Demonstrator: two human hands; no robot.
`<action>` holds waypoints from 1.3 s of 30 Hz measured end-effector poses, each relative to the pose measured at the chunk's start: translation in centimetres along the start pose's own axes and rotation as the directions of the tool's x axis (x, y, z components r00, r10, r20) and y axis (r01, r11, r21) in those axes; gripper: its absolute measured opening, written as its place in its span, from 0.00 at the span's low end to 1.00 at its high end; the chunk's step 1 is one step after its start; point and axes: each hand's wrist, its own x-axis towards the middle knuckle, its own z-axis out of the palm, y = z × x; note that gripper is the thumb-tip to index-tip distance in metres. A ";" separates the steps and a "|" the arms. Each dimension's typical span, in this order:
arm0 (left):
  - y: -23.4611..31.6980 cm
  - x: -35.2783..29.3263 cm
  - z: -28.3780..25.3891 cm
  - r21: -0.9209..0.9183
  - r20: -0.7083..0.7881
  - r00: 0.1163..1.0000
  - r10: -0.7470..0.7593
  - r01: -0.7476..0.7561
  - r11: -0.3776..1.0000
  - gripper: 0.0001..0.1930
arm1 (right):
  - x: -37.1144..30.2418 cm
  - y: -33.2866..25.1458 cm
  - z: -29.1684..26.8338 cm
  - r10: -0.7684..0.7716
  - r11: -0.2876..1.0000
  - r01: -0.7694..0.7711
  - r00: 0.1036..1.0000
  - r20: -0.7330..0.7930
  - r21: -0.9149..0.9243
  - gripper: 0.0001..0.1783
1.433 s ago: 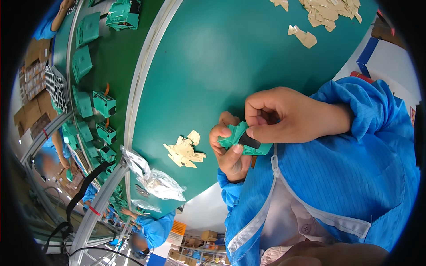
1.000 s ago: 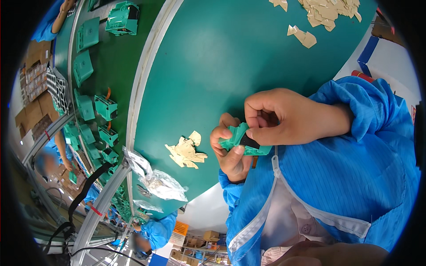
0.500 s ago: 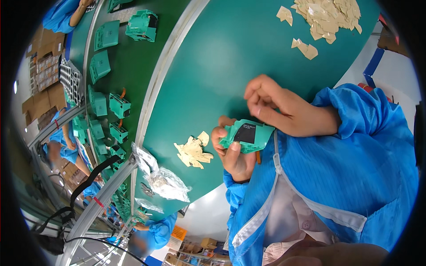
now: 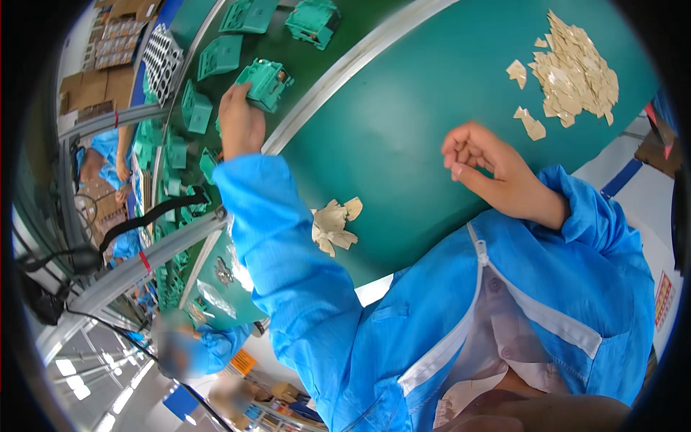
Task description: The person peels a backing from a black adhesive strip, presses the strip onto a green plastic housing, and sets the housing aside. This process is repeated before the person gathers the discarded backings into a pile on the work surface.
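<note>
My left hand (image 4: 242,124) reaches out over the dark green belt at the far left. Its fingers close on the near side of a green plastic housing (image 4: 265,85) with an open, ribbed top. Part of the grip is hidden behind the hand. My right hand (image 4: 486,171) hovers over the green tabletop (image 4: 389,151) in front of my chest. Its fingers are curled in toward the thumb, and nothing shows between them. Beyond this hand, at the far right, lies a pile of cream-coloured film scraps (image 4: 576,75). A smaller heap of scraps (image 4: 332,227) sits beside my left sleeve.
A metal rail (image 4: 353,61) divides the tabletop from the belt. More green housings (image 4: 313,23) and green covers (image 4: 219,56) stand along the belt. A metal post (image 4: 158,255) and clear plastic bags (image 4: 216,299) are at the lower left. Other people in blue work nearby.
My left hand has carried the green housing from in front of my chest to the belt at the far left. My right hand has drawn away to the right. The view has shifted.
</note>
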 end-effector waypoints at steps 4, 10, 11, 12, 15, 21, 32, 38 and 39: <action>-0.2 -0.4 -1.1 0.836 0.021 0.887 0.461 -0.269 0.478 0.25 | -0.4 1.0 -0.7 0.047 0.999 -0.046 0.996 0.073 -0.013 0.08; 2.7 -13.4 -0.3 0.878 0.441 0.895 0.065 -0.445 0.176 0.09 | -0.7 2.0 -0.8 0.059 0.997 -0.055 0.996 0.067 -0.060 0.08; 1.9 -16.4 -0.6 0.906 0.410 0.912 0.017 -0.410 0.104 0.10 | -0.7 1.9 -0.6 0.058 0.997 -0.053 0.995 0.083 -0.062 0.07; 0.9 -19.0 -0.5 0.925 0.378 0.925 -0.030 -0.377 0.033 0.11 | -0.6 1.9 -0.3 0.059 0.996 -0.052 0.994 0.095 -0.066 0.07; -2.3 -23.1 0.1 0.982 0.102 0.995 -0.010 -0.099 0.159 0.12 | -0.6 1.6 0.0 0.074 0.994 -0.065 0.992 0.104 -0.086 0.07; -6.1 -24.2 0.4 0.778 -0.148 0.979 0.140 0.028 0.628 0.12 | -0.4 2.3 0.1 0.063 0.995 -0.054 0.994 0.094 -0.089 0.06; -6.2 -24.6 0.4 0.709 -0.197 0.893 0.405 -0.156 0.688 0.06 | -0.5 1.8 1.0 0.026 0.985 -0.005 0.993 0.116 -0.173 0.06; -5.2 -26.7 6.9 0.292 -0.260 0.949 0.181 -0.102 0.951 0.04 | 0.9 -1.1 2.6 -0.353 0.823 0.381 0.924 0.147 -0.422 0.06; -5.6 -27.0 7.9 0.238 -0.195 0.972 0.133 -0.084 0.968 0.04 | 1.1 -1.5 2.8 -0.498 0.685 0.527 0.843 0.205 -0.502 0.06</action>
